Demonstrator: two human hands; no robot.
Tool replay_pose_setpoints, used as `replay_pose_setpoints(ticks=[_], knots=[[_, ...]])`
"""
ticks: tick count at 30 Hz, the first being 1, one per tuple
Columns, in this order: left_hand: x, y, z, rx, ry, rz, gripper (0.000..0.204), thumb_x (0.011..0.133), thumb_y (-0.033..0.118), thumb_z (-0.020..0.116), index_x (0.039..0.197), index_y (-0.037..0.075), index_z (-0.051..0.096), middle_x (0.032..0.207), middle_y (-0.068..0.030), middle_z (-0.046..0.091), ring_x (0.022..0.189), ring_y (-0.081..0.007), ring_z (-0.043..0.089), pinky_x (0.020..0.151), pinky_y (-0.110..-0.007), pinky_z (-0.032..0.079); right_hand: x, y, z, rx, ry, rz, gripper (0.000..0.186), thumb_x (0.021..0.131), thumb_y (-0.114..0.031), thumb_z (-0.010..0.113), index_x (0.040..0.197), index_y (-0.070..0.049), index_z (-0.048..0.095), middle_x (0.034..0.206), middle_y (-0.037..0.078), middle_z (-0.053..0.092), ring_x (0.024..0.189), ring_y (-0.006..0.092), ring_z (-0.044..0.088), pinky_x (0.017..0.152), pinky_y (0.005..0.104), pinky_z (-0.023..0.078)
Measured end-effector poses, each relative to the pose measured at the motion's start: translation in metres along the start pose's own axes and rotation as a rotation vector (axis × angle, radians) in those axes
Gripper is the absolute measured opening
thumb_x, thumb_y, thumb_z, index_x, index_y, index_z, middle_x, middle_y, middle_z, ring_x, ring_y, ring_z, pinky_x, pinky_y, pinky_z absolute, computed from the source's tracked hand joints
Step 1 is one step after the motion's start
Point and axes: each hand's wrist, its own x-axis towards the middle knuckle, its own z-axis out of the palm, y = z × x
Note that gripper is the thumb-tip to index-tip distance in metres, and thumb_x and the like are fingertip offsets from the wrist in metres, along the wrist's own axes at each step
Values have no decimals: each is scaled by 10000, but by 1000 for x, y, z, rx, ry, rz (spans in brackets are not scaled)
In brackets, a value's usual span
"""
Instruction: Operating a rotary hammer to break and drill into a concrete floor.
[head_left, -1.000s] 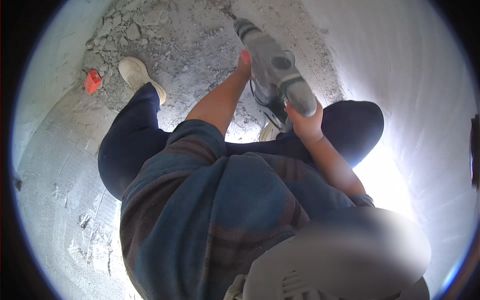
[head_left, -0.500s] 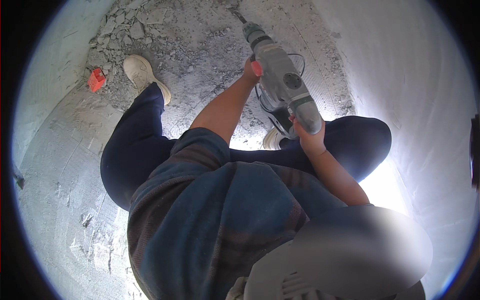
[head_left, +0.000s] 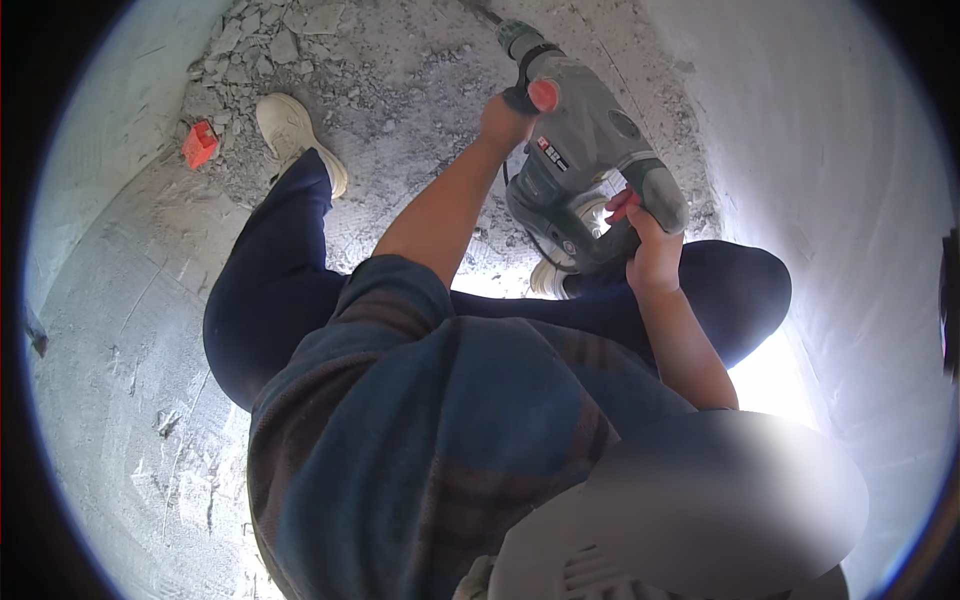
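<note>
Between my knees I hold a large grey-green rotary hammer drill (head_left: 585, 115), pointing away and to the left. Its dark bit (head_left: 482, 12) reaches the top edge of the picture, where the tip is out of sight. Close behind the chuck, my left hand (head_left: 507, 125) is closed round the side handle, whose round red end (head_left: 543, 96) shows. My right hand (head_left: 655, 250) grips the rear handle, with red by its fingers near the trigger. The drill is tilted so that its flank and lower housing face up.
Broken chunks and grit (head_left: 285, 45) cover the far left floor. A small red box-shaped piece (head_left: 200, 145) lies beside my left shoe (head_left: 290, 130). Pale walls rise on both sides, the right wall (head_left: 800, 150) close to my right knee. A dark cable (head_left: 506, 172) hangs by the drill.
The drill has rolled over, showing more of its flank and lower housing. Its rear end and my right hand have shifted right. My left hand has moved slightly right and nearer.
</note>
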Motion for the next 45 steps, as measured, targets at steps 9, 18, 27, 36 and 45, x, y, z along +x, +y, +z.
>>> replay_pose_setpoints(ticks=[9, 18, 27, 36, 45], knots=[[6, 31, -65, -104, -219, -497, 395, 767, 405, 669, 1009, 98, 723, 967, -195, 706, 948, -370, 677, 807, -440, 549, 4, -28, -7, 531, 174, 261, 309, 840, -112, 556, 1130, -4, 558, 951, 115, 623, 855, 241, 630, 728, 382, 533], [1, 65, -21, -700, 185, -225, 285, 915, 301, 520, 907, 44, 644, 874, -199, 683, 837, -397, 660, 712, -489, 515, -38, -102, 5, -105, -2, -163, 261, 787, -33, 611, 1037, 41, 622, 894, 116, 668, 813, 216, 657, 705, 331, 530], [-20, 54, -58, -397, -176, -347, 336, 801, 362, 694, 901, 40, 693, 844, -201, 700, 864, -403, 671, 723, -439, 525, -43, -68, 9, 165, 209, 47, 371, 811, -91, 589, 1146, 69, 570, 912, 148, 664, 815, 234, 672, 718, 340, 545], [-27, -5, -40, -727, -355, -254, 220, 870, 203, 667, 1019, 43, 676, 960, -174, 715, 934, -289, 698, 780, -377, 538, -76, -45, 40, 223, 292, 168, 358, 793, -94, 647, 1127, 24, 599, 965, 95, 690, 874, 160, 659, 822, 289, 500], [-5, -83, -117, -908, -832, -454, 370, 890, 130, 681, 1232, 33, 578, 1169, -113, 662, 1090, -210, 642, 903, -356, 523, -103, -61, 153, 471, 475, 251, 316, 824, -79, 660, 1121, 7, 598, 978, 72, 684, 904, 132, 643, 808, 276, 493]])
